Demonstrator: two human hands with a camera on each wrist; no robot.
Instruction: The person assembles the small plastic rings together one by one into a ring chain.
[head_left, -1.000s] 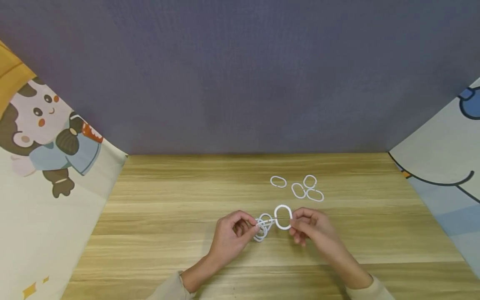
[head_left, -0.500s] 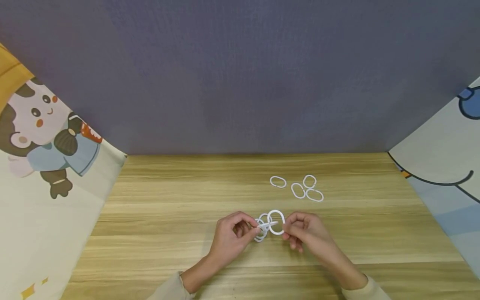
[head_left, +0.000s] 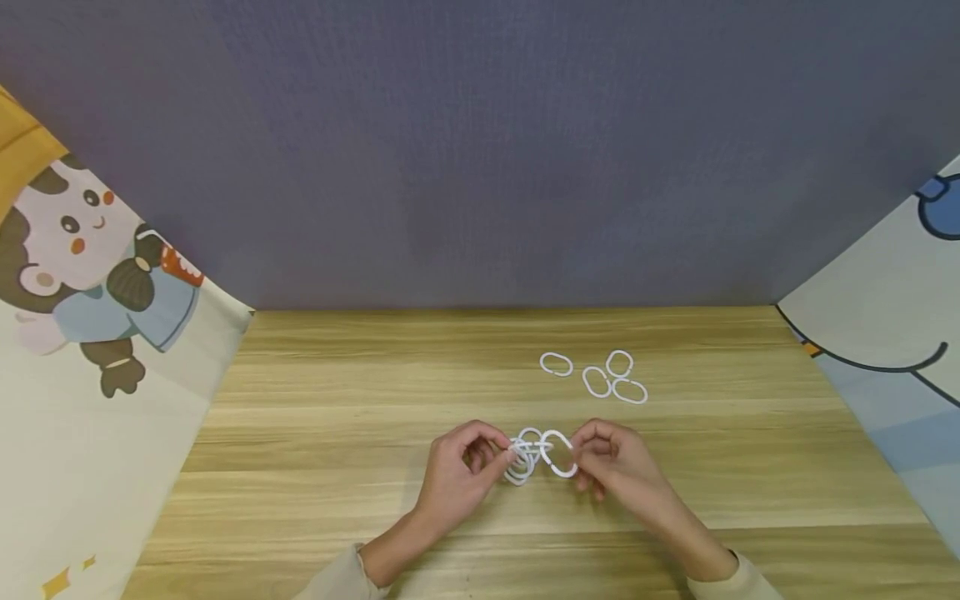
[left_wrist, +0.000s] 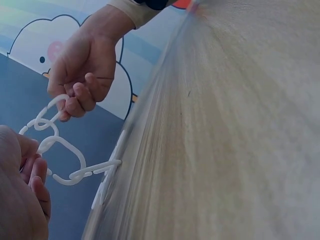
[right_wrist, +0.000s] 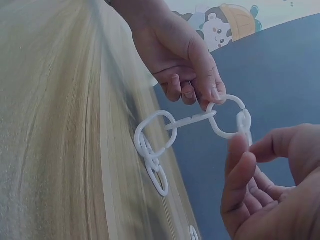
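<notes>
My left hand point(head_left: 461, 471) pinches a white plastic chain link point(right_wrist: 220, 132) near the end of a short chain of several joined links. The chain point(right_wrist: 142, 127) hangs below it, its lower links down by the table. My right hand point(head_left: 626, 467) holds a white oval link point(head_left: 545, 458) between thumb and fingertips. This link overlaps the end of the chain and looks hooked through the link beside it, also seen in the left wrist view. Fingertips hide part of both pinched links.
Several loose white links lie behind my hands, among them a separate link point(head_left: 542, 362) and a lower right link point(head_left: 632, 401). The wooden table point(head_left: 337, 392) ends at a dark grey-blue back panel point(head_left: 480, 167). Cartoon-printed panels point(head_left: 885, 308) flank it.
My right hand moved its link left over the chain's end link, then slightly back right, tilting it. The link now looks hooked there. My left hand has stayed nearly still.
</notes>
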